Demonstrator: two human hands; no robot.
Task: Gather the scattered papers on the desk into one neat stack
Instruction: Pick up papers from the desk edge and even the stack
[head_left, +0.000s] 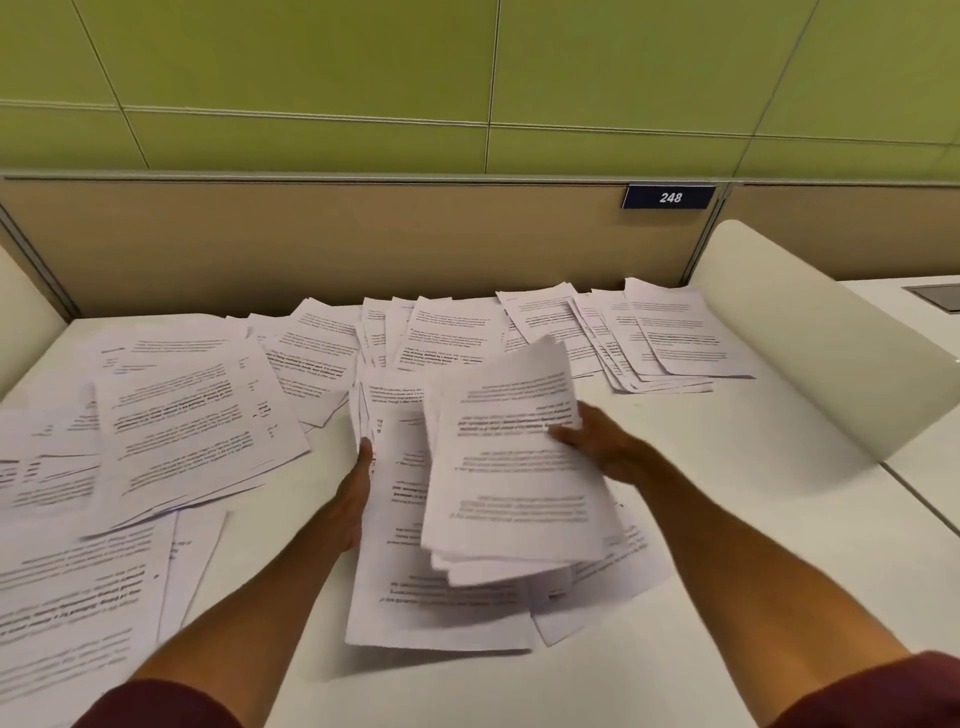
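Printed white papers lie scattered over the white desk (727, 519). In the middle, a loose bundle of sheets (514, 483) is lifted and tilted over a flatter pile of papers (431, 597). My right hand (597, 441) grips the bundle's right edge, thumb on top. My left hand (356, 493) holds the left edge of the pile, fingers hidden under the sheets. More sheets spread at the left (192, 415), front left (72, 597), along the back (447, 332) and back right (675, 332).
A beige partition (337, 244) with a "248" sign (670, 197) closes the back of the desk. A white curved divider (810, 332) rises on the right, another at the far left (26, 312). Bare desk shows at the right front.
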